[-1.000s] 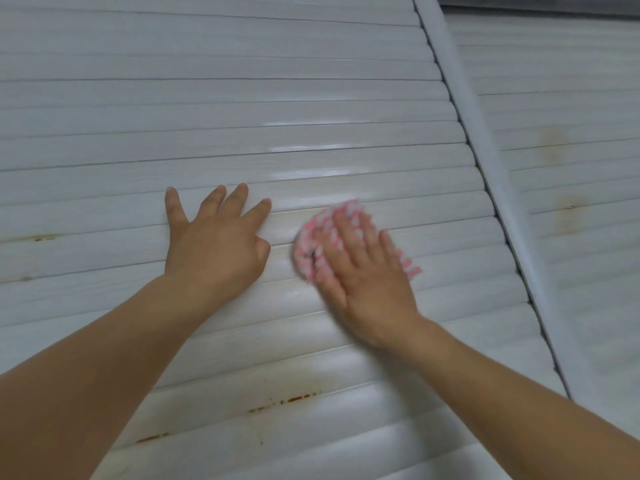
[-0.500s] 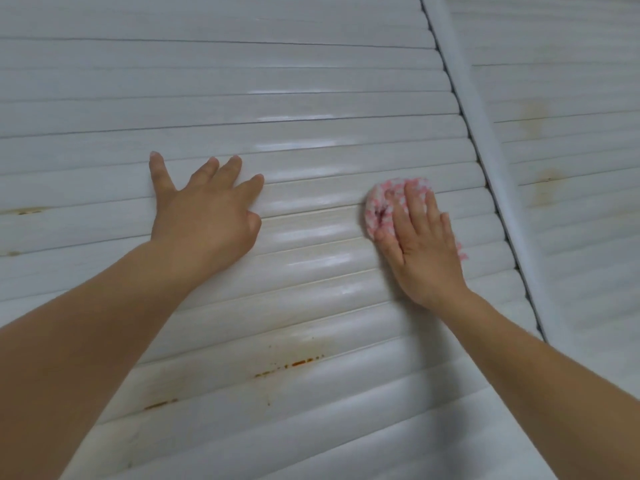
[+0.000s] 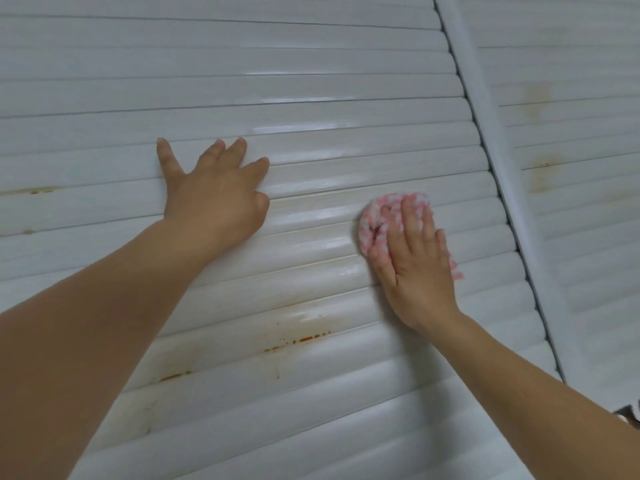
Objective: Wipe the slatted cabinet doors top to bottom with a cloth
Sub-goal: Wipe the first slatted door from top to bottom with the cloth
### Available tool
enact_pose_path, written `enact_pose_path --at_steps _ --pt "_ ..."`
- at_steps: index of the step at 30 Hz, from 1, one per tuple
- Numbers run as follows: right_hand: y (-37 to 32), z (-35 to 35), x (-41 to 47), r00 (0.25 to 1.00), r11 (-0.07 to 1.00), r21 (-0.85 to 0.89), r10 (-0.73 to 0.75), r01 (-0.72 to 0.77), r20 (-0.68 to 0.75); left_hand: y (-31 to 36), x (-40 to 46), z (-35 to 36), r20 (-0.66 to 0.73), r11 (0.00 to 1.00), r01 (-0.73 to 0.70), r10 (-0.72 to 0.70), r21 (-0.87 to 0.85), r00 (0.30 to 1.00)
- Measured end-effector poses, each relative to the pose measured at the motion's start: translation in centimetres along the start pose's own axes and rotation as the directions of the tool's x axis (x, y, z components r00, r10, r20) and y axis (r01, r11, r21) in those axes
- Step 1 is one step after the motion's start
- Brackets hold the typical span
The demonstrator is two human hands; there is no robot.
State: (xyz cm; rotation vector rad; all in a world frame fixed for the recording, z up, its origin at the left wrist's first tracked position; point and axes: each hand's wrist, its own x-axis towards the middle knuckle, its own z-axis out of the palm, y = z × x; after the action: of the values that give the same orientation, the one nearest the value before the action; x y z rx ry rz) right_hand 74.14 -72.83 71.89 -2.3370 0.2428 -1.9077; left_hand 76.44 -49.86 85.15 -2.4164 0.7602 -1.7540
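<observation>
A white slatted cabinet door (image 3: 311, 81) fills most of the view, its slats glossy and wet in the middle. My right hand (image 3: 412, 261) presses a pink and white checked cloth (image 3: 375, 220) flat against the slats, fingers straight over it; most of the cloth is hidden under the palm. My left hand (image 3: 214, 195) lies flat on the same door to the left, fingers spread. Orange-brown rust stains (image 3: 298, 341) mark the slats below both hands.
A white vertical frame post (image 3: 485, 126) divides this door from a second slatted door (image 3: 571, 168) on the right, which carries faint yellowish stains. More small rust marks sit at the left edge (image 3: 34, 191).
My right hand slid the cloth rightward from beside my left hand toward the frame post, then slightly down. My left hand stayed flat on the door.
</observation>
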Motion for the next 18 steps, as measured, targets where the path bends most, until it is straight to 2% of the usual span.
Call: enact_pose_path --at_steps 2,4,5,8,10,13,18 --pt "-0.3 0.8 -1.7 0.975 0.974 -0.061 -0.218 0.219 0.031 0.0 -0.2 0.0 0.006 1.0 0.006 -0.006 -0.011 1.0" --pt "0.4 0.4 -1.2 0.953 0.946 -0.116 -0.302 0.304 0.038 0.0 -0.4 0.0 0.011 1.0 0.002 -0.001 -0.014 1.0" --pt "0.6 0.0 -0.5 0.964 0.958 -0.108 -0.266 0.267 0.026 0.0 -0.5 -0.1 0.013 1.0 -0.004 0.004 -0.018 1.0" --pt "-1.1 -0.3 1.3 1.0 1.0 0.006 -0.028 0.028 -0.006 -0.5 -0.7 -0.3 0.022 0.998 -0.027 0.028 -0.056 0.999" --pt "-3.2 0.3 1.2 0.999 0.999 0.017 0.041 -0.041 -0.011 -1.1 -1.0 -0.5 0.018 0.994 -0.035 0.037 -0.104 0.999" --pt "-5.4 1.2 -0.1 1.0 1.0 0.01 -0.029 0.029 -0.012 -1.9 -2.0 -0.6 0.022 0.988 -0.032 0.035 -0.152 0.999" --pt "-7.9 2.6 -2.8 0.999 0.999 0.029 -0.025 0.025 -0.022 -3.2 -4.6 -0.3 0.013 0.978 -0.043 0.046 -0.205 0.999"
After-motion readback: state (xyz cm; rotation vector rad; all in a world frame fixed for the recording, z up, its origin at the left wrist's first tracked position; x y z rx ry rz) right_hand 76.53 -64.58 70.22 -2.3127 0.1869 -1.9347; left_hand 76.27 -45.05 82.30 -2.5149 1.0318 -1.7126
